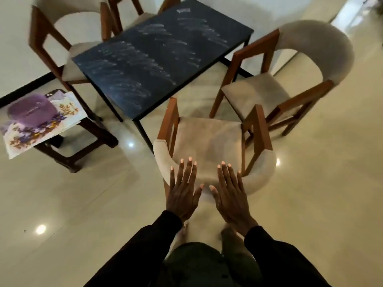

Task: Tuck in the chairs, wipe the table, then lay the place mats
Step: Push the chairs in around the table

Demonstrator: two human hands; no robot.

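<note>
A black table [157, 59] with pale smear marks stands ahead. The nearest chair [207, 137], wooden frame and beige cushion, sits pulled out from the table's near end, its curved back toward me. My left hand [183, 193] and my right hand [230, 195] are spread flat, fingers straight, over the chair's padded backrest; whether they touch it is unclear. A second chair [255, 94] stands pulled out at the right side. Two more chairs [68, 46] stand at the left and far end. Floral place mats [68, 112] lie stacked on a side table at left.
A purple cloth or bag [31, 110] lies on the place mats. The low dark wooden side table [83, 146] stands left of the table. Glossy cream floor tiles [321, 183] spread around, with a doorway at the upper right. My feet show below my hands.
</note>
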